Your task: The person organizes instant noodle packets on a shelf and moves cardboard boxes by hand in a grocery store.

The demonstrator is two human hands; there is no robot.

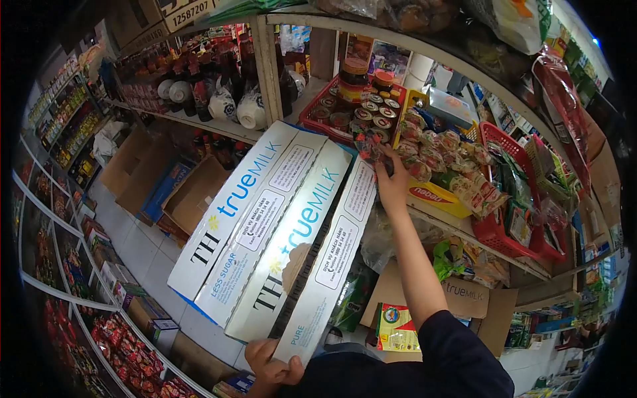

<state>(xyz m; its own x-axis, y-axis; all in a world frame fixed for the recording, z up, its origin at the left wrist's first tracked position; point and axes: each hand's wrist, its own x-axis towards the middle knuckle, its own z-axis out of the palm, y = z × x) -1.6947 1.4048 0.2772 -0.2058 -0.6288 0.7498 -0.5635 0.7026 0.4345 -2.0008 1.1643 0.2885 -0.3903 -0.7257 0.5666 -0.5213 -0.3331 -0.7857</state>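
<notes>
A white TH true MILK carton (192, 259) leans in front of me, its long flaps spread and a torn brown gap along one side. At its lower end, my left hand (273, 363) is closed, the thumb over the edge of the flap marked PURE. My right hand (393, 178) is stretched forward beyond the carton, fingers closed around a small clear-wrapped packet (370, 144) with dark and red colours. What exactly the packet contains cannot be made out. It is beside a red basket (312, 121) of jars and tins and a yellow tray (438, 199) of wrapped goods.
Another red basket (507, 242) with packets is at the right of the shelf. Bottles and white ceramic pots (251, 111) stand on the left shelf. Below are an open cardboard box (481, 302) and brown cartons (136, 162). Snack racks (126, 345) line the left.
</notes>
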